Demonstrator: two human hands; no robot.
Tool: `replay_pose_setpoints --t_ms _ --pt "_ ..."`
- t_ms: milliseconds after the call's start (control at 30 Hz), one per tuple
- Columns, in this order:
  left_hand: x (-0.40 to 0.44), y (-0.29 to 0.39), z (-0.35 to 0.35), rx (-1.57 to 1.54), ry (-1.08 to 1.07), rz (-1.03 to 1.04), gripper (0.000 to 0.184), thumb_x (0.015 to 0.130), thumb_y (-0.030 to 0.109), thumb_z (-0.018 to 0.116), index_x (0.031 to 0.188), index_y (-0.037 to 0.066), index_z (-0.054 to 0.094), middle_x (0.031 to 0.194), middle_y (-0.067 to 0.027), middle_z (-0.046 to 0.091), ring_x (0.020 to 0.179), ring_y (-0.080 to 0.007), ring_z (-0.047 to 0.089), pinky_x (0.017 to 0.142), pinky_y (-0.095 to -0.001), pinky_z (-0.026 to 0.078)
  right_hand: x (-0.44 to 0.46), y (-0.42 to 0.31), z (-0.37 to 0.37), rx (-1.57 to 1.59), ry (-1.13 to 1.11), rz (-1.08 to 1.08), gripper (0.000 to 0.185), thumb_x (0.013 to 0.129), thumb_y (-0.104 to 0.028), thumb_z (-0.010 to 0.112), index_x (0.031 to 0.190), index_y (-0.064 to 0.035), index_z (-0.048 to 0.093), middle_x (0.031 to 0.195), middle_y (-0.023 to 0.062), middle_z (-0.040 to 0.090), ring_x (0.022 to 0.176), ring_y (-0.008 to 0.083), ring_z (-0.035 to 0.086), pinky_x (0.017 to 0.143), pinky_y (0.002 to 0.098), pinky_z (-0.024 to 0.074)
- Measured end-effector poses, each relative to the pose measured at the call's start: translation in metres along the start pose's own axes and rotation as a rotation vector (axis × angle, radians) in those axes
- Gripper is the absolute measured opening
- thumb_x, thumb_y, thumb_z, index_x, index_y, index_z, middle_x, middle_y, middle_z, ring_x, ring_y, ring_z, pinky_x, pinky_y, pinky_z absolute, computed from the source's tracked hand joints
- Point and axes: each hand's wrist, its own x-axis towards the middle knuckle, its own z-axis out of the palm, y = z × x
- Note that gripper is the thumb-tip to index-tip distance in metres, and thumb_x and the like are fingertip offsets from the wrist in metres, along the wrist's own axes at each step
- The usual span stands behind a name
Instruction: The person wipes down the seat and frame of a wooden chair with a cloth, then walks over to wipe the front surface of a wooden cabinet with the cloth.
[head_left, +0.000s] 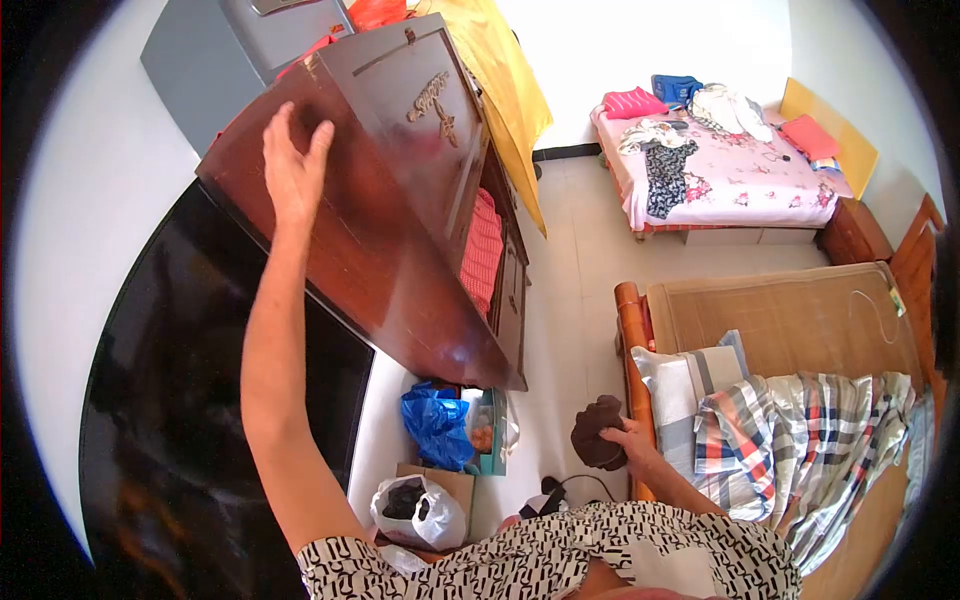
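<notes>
My left hand [295,170] is raised at the dark red wooden wardrobe [400,270], in front of its side panel. Its fingers are stretched and the thumb stands apart, with nothing held; whether the fingertips touch the wood I cannot tell. Low on the right, my right hand [632,445] grips a crumpled dark brown cloth [598,432] beside the bed's wooden end rail [637,360]. Pink striped fabric [482,255] shows in the wardrobe's opening. A yellow cloth [500,80] hangs from its top.
A large black screen [200,400] stands left of the wardrobe. Below are a blue plastic bag [437,425] and a white bag [425,515]. The near bed holds plaid bedding [790,430]; a far bed [740,190] carries clothes. A grey case [230,60] sits on top of the wardrobe.
</notes>
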Motion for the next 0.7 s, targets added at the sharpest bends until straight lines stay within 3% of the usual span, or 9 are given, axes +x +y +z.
replay_pose_setpoints --t_ms 133,300,433,533,633,700 --pt "0.052 -0.008 0.025 0.019 0.041 0.024 0.064 0.092 0.047 0.067 0.139 0.006 0.052 0.135 -0.0190 0.056 0.126 -0.0375 0.053 0.103 -0.0449 0.044 0.024 -0.008 0.003 0.047 -0.045 0.035 0.036 0.091 -0.011 0.067 0.126 -0.0032 0.061 0.115 0.0100 0.068 0.100 0.0216 0.068 0.087 0.0375 0.0581" --pt "0.091 -0.029 0.067 0.069 0.053 0.138 0.059 0.094 0.048 0.064 0.136 0.007 0.055 0.127 -0.0182 0.059 0.121 -0.0378 0.055 0.101 -0.0460 0.044 0.069 -0.031 0.021 0.037 -0.009 0.041 0.037 0.090 -0.011 0.064 0.126 -0.0010 0.061 0.108 0.0125 0.070 0.091 0.0236 0.071 0.075 0.0362 0.0607" --pt "0.100 -0.055 0.102 0.237 0.205 0.316 0.045 0.094 0.039 0.063 0.127 0.009 0.062 0.112 -0.0146 0.062 0.105 -0.0355 0.056 0.095 -0.0460 0.043 0.128 -0.064 0.036 0.023 -0.066 0.023 0.037 0.090 -0.011 0.064 0.126 -0.0011 0.061 0.108 0.0130 0.070 0.086 0.0243 0.072 0.071 0.0372 0.0611" --pt "0.107 -0.064 0.123 0.247 0.384 0.390 0.031 0.092 0.028 0.062 0.118 0.012 0.067 0.103 -0.0097 0.063 0.093 -0.0332 0.055 0.089 -0.0441 0.042 0.165 -0.104 0.068 0.005 -0.149 -0.049 0.038 0.089 -0.012 0.064 0.125 -0.0003 0.061 0.109 0.0121 0.070 0.089 0.0238 0.071 0.074 0.0371 0.0608" --pt "0.105 -0.062 0.125 0.223 0.395 0.381 0.028 0.092 0.027 0.062 0.114 0.012 0.069 0.101 -0.0090 0.064 0.093 -0.0331 0.055 0.088 -0.0440 0.042 0.206 -0.133 0.100 0.012 -0.119 -0.179 0.039 0.088 -0.011 0.064 0.126 0.0006 0.061 0.111 0.0112 0.069 0.095 0.0220 0.070 0.082 0.0358 0.0585" --pt "0.104 -0.062 0.127 0.212 0.384 0.347 0.026 0.094 0.027 0.061 0.112 0.011 0.069 0.101 -0.0097 0.065 0.095 -0.0318 0.056 0.090 -0.0429 0.042 0.233 -0.157 0.124 -0.018 -0.213 -0.282 0.040 0.088 -0.010 0.064 0.126 0.0021 0.061 0.113 0.0093 0.069 0.099 0.0187 0.067 0.090 0.0338 0.0544"
